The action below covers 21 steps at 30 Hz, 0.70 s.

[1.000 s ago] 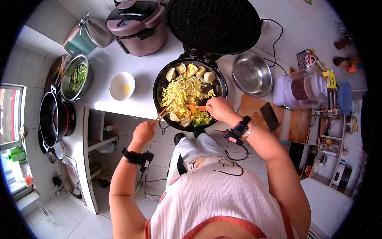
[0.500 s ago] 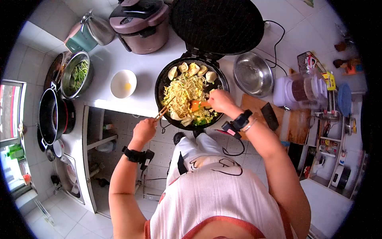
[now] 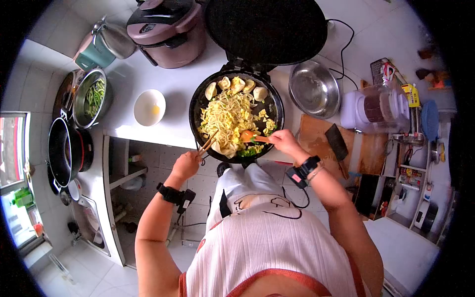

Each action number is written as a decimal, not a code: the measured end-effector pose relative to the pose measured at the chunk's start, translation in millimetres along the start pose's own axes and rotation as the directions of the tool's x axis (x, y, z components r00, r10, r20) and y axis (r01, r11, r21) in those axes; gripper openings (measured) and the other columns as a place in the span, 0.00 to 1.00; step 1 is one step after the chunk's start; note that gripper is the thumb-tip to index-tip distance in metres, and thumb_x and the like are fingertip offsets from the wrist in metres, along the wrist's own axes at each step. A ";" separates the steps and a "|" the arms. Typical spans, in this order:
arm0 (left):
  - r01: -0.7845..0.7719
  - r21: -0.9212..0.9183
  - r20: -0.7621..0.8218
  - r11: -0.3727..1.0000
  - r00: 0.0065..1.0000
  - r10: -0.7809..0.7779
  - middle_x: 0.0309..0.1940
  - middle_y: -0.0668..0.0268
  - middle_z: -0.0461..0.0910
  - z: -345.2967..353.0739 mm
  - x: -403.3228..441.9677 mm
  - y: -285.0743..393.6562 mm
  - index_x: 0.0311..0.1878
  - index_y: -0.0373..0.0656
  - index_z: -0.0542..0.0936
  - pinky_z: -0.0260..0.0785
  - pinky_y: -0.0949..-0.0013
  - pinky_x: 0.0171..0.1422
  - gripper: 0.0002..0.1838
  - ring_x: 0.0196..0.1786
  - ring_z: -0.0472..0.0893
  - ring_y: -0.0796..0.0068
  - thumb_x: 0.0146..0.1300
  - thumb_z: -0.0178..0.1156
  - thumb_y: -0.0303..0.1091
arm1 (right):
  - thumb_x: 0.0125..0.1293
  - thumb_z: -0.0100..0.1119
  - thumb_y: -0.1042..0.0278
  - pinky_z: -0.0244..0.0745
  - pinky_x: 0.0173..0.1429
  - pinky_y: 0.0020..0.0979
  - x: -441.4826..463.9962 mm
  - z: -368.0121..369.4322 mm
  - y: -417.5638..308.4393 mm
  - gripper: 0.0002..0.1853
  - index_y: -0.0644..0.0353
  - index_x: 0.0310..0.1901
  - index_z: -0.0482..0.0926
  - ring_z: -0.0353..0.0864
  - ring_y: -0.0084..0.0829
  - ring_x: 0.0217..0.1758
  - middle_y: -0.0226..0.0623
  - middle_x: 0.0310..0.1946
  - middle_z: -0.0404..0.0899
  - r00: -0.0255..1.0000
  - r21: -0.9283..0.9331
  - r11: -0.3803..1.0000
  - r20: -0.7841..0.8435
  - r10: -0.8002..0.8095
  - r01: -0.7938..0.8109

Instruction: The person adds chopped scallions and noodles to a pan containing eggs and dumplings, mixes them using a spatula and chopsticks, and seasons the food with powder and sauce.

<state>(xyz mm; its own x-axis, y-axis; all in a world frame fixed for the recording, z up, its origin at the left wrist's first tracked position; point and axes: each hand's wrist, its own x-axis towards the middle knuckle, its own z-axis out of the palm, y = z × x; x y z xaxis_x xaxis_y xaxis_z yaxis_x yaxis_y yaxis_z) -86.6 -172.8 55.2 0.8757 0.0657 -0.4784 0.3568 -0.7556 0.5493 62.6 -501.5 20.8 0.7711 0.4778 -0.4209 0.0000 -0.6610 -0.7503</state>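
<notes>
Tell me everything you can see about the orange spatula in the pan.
The orange-brown spatula looks wooden, though I can't be sure. Its broad head sits against the noodles in the black pan, near some chopped greens. Its narrower handle points to the picture's right, gripped by the right hand, which hides the handle's far end.

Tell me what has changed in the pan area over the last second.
The right hand has drawn right and back toward the body, from over the pan to its rim, uncovering more of the orange spatula. Nothing was visibly let go or picked up. The left hand still grips the chopsticks; the dumplings along the far edge stayed put.
</notes>
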 end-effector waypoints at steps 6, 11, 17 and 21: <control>-0.012 0.025 -0.043 1.000 0.999 0.013 0.28 0.49 0.78 -8.7 12.2 11.0 0.36 0.41 0.77 0.69 0.51 0.40 0.12 0.36 0.78 0.47 0.62 0.46 0.37 | 0.59 0.55 0.65 0.61 0.22 0.28 11.6 -12.6 -44.1 0.15 0.67 0.21 0.73 0.64 0.18 0.17 0.28 0.10 0.65 0.997 0.154 0.985 0.033 0.072 -0.076; 0.045 0.154 -0.090 0.987 0.995 -0.031 0.28 0.50 0.78 -31.4 6.2 33.9 0.35 0.42 0.76 0.69 0.52 0.39 0.11 0.34 0.77 0.47 0.62 0.47 0.38 | 0.55 0.56 0.66 0.72 0.30 0.36 -17.8 -59.7 -95.1 0.08 0.62 0.27 0.78 0.77 0.40 0.24 0.43 0.19 0.75 0.937 -0.511 0.805 0.003 -0.350 0.302; 0.073 0.150 -0.095 0.986 0.994 -0.059 0.28 0.51 0.78 -20.2 4.1 28.4 0.36 0.42 0.74 0.69 0.50 0.38 0.11 0.34 0.77 0.45 0.62 0.47 0.39 | 0.46 0.55 0.69 0.76 0.31 0.36 -46.7 -46.3 -110.2 0.05 0.58 0.23 0.79 0.79 0.39 0.32 0.38 0.22 0.74 0.813 -0.762 0.377 0.323 -0.484 0.527; 0.058 0.158 -0.094 0.986 0.995 -0.043 0.28 0.51 0.77 -18.2 4.3 25.9 0.35 0.42 0.74 0.69 0.50 0.37 0.12 0.34 0.77 0.45 0.63 0.47 0.39 | 0.39 0.56 0.69 0.75 0.27 0.36 -38.7 -17.0 -124.2 0.04 0.58 0.16 0.78 0.79 0.38 0.26 0.39 0.19 0.75 0.725 -0.684 0.322 0.450 -0.521 0.655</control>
<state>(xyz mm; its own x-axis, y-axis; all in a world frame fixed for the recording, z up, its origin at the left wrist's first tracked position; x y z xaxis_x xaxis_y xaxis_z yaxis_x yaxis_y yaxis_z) -67.7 -180.2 79.9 0.8862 0.1596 -0.4349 0.3510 -0.8440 0.4055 43.6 -447.7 138.9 0.2727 0.9514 -0.1433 0.9405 -0.2950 -0.1686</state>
